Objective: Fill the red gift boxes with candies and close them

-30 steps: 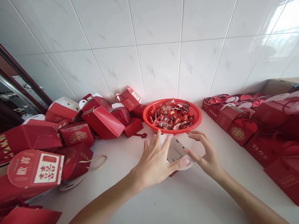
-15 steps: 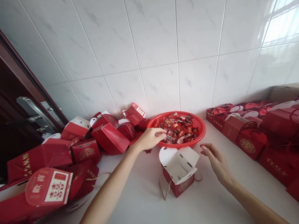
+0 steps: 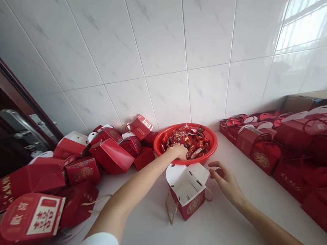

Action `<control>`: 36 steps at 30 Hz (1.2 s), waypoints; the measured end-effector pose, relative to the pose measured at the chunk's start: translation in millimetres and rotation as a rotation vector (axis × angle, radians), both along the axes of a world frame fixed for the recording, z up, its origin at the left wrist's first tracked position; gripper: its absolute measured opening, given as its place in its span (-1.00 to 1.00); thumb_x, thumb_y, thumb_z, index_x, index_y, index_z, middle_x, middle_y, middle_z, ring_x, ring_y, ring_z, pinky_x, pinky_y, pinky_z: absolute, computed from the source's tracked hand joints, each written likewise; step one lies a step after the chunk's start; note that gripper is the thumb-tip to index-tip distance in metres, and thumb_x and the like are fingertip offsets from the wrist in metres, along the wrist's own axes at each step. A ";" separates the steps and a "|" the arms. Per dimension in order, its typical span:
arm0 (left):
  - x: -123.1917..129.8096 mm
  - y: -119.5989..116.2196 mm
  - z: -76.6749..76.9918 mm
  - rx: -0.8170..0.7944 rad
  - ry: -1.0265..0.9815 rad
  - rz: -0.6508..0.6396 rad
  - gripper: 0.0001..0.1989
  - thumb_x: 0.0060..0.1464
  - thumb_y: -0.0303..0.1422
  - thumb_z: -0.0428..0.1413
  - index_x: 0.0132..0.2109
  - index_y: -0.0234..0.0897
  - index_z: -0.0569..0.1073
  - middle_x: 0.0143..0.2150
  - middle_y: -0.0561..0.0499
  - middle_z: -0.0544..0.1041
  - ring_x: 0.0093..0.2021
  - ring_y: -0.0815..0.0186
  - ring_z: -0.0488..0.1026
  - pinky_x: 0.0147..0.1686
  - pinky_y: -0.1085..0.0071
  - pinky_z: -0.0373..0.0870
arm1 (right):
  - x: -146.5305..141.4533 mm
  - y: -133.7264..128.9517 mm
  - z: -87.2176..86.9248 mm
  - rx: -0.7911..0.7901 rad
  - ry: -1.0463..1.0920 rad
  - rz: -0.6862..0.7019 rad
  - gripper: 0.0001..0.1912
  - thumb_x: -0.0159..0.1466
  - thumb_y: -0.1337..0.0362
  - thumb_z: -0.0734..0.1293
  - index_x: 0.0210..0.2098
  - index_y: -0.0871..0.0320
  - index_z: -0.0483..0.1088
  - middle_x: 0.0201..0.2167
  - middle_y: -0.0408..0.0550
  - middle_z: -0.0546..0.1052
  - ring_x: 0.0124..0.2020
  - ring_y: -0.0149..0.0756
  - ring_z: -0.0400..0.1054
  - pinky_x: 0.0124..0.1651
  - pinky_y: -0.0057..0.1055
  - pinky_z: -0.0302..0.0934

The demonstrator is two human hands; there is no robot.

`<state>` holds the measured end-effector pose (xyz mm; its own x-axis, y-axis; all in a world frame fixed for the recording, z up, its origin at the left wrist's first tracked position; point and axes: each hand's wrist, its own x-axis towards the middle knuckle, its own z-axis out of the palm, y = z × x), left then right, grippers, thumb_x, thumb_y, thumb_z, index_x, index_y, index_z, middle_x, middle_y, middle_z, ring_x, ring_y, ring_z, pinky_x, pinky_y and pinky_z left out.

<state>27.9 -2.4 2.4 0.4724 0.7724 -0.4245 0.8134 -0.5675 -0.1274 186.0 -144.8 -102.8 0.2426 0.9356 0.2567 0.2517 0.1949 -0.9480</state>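
My left hand (image 3: 178, 151) reaches into a red plastic basket (image 3: 214, 146) heaped with red-wrapped candies (image 3: 188, 140). Its fingers are curled down among the wrappers, and the fingertips are hidden, so what they grip does not show. In front of the basket stands a small red carton (image 3: 190, 205) with a white inside and twine handles, its top flaps up. I see no candies inside it. Beside the carton's right flap is my right hand (image 3: 222, 179), thumb and forefinger apart and holding nothing. Its fingertips are very close to the flap; whether they touch it, I cannot tell.
Red gift boxes (image 3: 112, 156) lie in a loose pile on the left, some with flaps up. Rows of red boxes (image 3: 264, 157) line the right side. Behind is a tiled wall (image 3: 167, 96); a dark door with a metal handle (image 3: 23, 124) stands at far left.
My left hand has moved from above the basket's near rim down into the candies. My right hand has come closer to the carton's flap, its thumb and forefinger spreading. The view has shifted slightly.
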 end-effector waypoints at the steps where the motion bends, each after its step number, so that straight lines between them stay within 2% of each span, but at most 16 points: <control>1: -0.2 0.3 -1.8 0.002 0.004 -0.020 -0.61 -0.16 -0.31 0.22 -0.11 -0.31 0.59 0.17 -0.35 0.46 0.21 -0.22 0.33 0.06 0.04 0.40 | -0.4 -0.6 0.8 0.002 -0.011 0.003 -0.67 0.18 0.00 0.27 -0.25 0.11 0.43 -0.52 -0.11 0.48 -0.43 -0.16 0.42 -0.31 -0.24 0.34; 5: -3.5 2.2 -6.2 -0.005 -0.014 -0.085 -0.74 -0.13 -0.37 0.17 -0.23 -0.36 0.58 0.07 -0.41 0.50 0.12 -0.19 0.41 0.02 0.04 0.42 | -2.4 -3.1 4.9 0.028 -0.068 0.005 -0.71 0.17 0.06 0.23 -0.27 0.11 0.43 -0.51 -0.09 0.49 -0.45 -0.17 0.42 -0.34 -0.26 0.31; 8: -7.3 3.5 -8.1 -0.029 -0.063 -0.131 -0.81 -0.09 -0.36 0.14 -0.28 -0.31 0.55 0.03 -0.32 0.54 0.07 -0.10 0.45 0.03 0.12 0.41 | -3.4 -3.6 6.1 0.050 -0.093 0.004 -0.72 0.16 0.09 0.20 -0.30 0.11 0.43 -0.38 -0.02 0.54 -0.45 -0.20 0.42 -0.33 -0.25 0.32; 11: -10.4 5.9 -9.9 -0.065 -0.113 -0.146 -0.78 -0.05 -0.30 0.12 -0.23 -0.25 0.52 -0.05 -0.22 0.59 0.00 -0.04 0.49 -0.02 0.17 0.43 | -4.1 -3.4 5.7 0.051 -0.098 0.020 -0.73 0.16 0.11 0.19 -0.31 0.11 0.42 -0.31 -0.01 0.54 -0.46 -0.23 0.42 -0.34 -0.26 0.31; 17: -11.0 12.6 -13.3 -0.120 -0.169 -0.105 -0.68 -0.09 -0.24 0.15 -0.14 -0.22 0.48 -0.05 -0.16 0.59 -0.06 -0.02 0.52 -0.18 0.24 0.45 | -4.8 -3.3 6.2 0.057 -0.101 0.032 -0.79 0.15 0.16 0.21 -0.34 0.11 0.40 -0.38 -0.04 0.52 -0.52 -0.25 0.39 -0.39 -0.30 0.30; 25: -5.4 14.1 -14.2 -0.118 -0.284 -0.051 -0.80 -0.14 -0.26 0.16 -0.31 -0.22 0.42 -0.26 -0.06 0.58 -0.26 0.13 0.50 -0.39 0.36 0.32 | -1.1 1.4 5.0 0.142 -0.160 0.040 -0.77 0.18 0.17 0.17 -0.37 0.13 0.41 -0.33 0.00 0.51 -0.53 -0.32 0.38 -0.41 -0.33 0.29; 31: -5.9 12.8 -13.9 -0.188 -0.343 -0.016 -0.74 -0.06 -0.11 0.11 -0.36 -0.22 0.43 -0.34 0.00 0.55 -0.36 0.22 0.45 -0.42 0.39 0.28 | -1.1 -2.9 9.4 0.230 -0.234 0.077 -0.80 0.23 0.23 0.17 -0.35 0.13 0.40 -0.26 0.04 0.52 -0.50 -0.33 0.37 -0.41 -0.35 0.28; 36: -5.8 15.5 -16.4 -0.218 -0.369 -0.026 -0.79 -0.10 -0.19 0.13 -0.36 -0.23 0.44 -0.31 -0.01 0.56 -0.32 0.22 0.46 -0.37 0.40 0.31 | -0.6 -4.9 12.5 0.307 -0.289 0.075 -0.82 0.24 0.30 0.16 -0.34 0.13 0.39 -0.25 0.01 0.50 -0.50 -0.37 0.36 -0.39 -0.37 0.30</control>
